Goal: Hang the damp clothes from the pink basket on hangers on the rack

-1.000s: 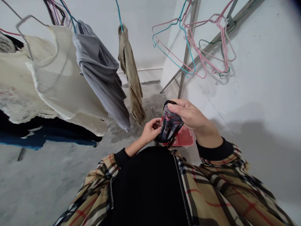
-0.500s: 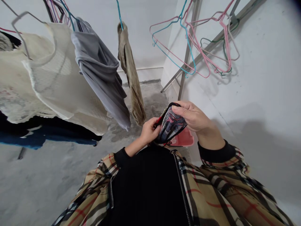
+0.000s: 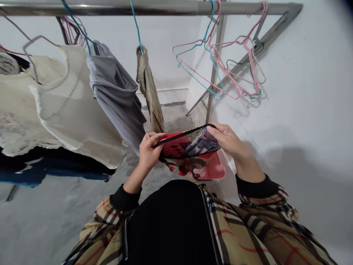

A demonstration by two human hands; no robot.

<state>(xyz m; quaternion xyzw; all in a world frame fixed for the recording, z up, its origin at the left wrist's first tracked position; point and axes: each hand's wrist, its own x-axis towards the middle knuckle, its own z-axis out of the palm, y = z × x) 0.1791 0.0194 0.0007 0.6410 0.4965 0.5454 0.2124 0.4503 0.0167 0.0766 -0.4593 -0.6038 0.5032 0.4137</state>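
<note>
Stretched between my hands is a patterned cloth garment in red, leopard print and grey-blue, with black edging. Its exact kind is unclear. My left hand pinches the black-edged corner at one end, fingers closed. At the other end my right hand grips the top edge, thumb pressed on the cloth. The lower part droops in folds, and a thin black strap hangs beneath it. Below and partly behind the cloth, a pink plastic basin shows on the floor.
A metal rail crosses the top. Pink hangers and a blue hanger hang at right. A white sleeveless top, a grey garment and a khaki garment hang left. A white wall stands at right.
My left hand has moved left, away from my right hand. The bunched garment is now spread wide, showing its red part. The view has tilted up, bringing the rail into sight.
</note>
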